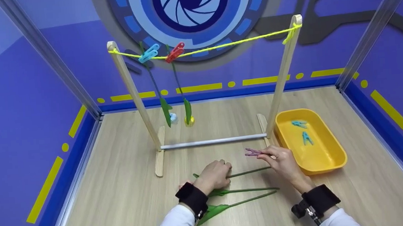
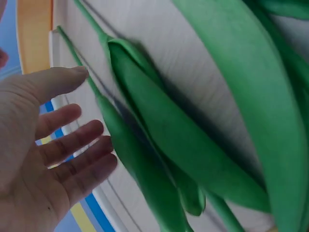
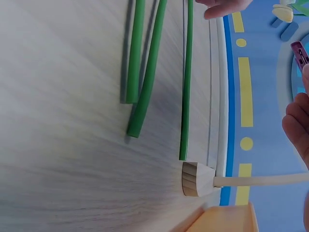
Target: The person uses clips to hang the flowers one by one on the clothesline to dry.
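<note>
My right hand (image 1: pixel 283 164) pinches a purple clothespin (image 1: pixel 253 152) between thumb and fingers, above the table. My left hand (image 1: pixel 213 176) is over the farthest of three artificial flowers on the table; in the left wrist view its thumb lies by a green stem (image 2: pixel 72 46), with the fingers spread apart from the thumb. The other two flowers, with a nearer stem (image 1: pixel 253 190) and the nearest leaf (image 1: pixel 213 211), lie closer to me. My left wrist hides most of their heads. A blue clothespin (image 1: pixel 148 53) and a red clothespin (image 1: pixel 175 52) hold two flowers head-down on the line.
A yellow string (image 1: pixel 232 42) runs between two wooden posts (image 1: pixel 285 73) of a rack with a grey crossbar (image 1: pixel 214 141). At the right, a yellow tub (image 1: pixel 327 157) holds two teal clothespins (image 1: pixel 307 138). Blue-purple walls enclose the wooden table (image 1: pixel 118 143).
</note>
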Available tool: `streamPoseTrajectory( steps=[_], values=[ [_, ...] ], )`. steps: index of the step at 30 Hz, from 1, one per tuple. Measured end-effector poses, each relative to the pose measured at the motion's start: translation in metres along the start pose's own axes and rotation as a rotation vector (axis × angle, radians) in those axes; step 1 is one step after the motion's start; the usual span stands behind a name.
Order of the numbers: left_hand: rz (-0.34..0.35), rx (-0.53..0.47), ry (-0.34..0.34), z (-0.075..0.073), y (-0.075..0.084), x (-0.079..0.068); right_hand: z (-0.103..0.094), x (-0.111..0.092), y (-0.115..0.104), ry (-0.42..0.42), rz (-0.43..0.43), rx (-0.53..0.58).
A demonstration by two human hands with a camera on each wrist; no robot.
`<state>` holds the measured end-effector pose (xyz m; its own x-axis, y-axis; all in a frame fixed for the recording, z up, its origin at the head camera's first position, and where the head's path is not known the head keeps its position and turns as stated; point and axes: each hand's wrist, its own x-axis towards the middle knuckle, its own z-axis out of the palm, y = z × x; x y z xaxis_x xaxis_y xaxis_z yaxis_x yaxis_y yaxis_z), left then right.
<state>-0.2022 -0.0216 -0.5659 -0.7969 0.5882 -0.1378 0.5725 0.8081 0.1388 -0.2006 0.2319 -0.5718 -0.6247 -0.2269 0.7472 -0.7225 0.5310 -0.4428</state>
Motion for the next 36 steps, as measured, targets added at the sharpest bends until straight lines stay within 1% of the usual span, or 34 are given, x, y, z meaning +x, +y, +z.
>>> streamPoseTrajectory(
  steps=[3, 5, 8, 12, 14, 19, 23, 26, 30, 36],
  values=[
    [-0.022, 0.043, 0.002, 0.003, 0.004, 0.002, -0.001, 0.000, 0.000, -0.005, 0.004, -0.015],
    [-0.033, 0.070, 0.012, 0.005, 0.006, 0.003, -0.001, 0.000, 0.001, -0.013, 0.021, -0.018],
    [-0.050, 0.101, -0.008, 0.006, 0.011, 0.004, 0.000, -0.002, 0.002, -0.020, 0.035, -0.012],
    [-0.068, 0.105, -0.034, 0.007, 0.016, 0.007, 0.001, -0.004, 0.001, -0.031, 0.046, 0.003],
    [-0.070, 0.107, -0.029, 0.007, 0.017, 0.009, 0.001, -0.003, 0.001, -0.024, 0.045, 0.000],
    [-0.062, 0.144, 0.011, 0.011, 0.017, 0.009, 0.002, -0.001, -0.002, -0.004, 0.031, -0.002],
    [-0.052, 0.125, 0.029, 0.014, 0.012, 0.008, 0.003, 0.000, -0.002, 0.008, 0.029, 0.012],
    [-0.048, 0.085, 0.015, 0.014, 0.008, 0.008, 0.003, 0.000, -0.001, 0.009, 0.037, 0.009],
    [-0.048, 0.057, 0.010, 0.014, 0.001, 0.006, 0.002, -0.002, 0.000, -0.015, 0.071, 0.012],
    [-0.068, -0.011, 0.087, 0.019, -0.011, 0.000, 0.001, -0.004, -0.002, -0.035, 0.083, -0.013]
  ],
)
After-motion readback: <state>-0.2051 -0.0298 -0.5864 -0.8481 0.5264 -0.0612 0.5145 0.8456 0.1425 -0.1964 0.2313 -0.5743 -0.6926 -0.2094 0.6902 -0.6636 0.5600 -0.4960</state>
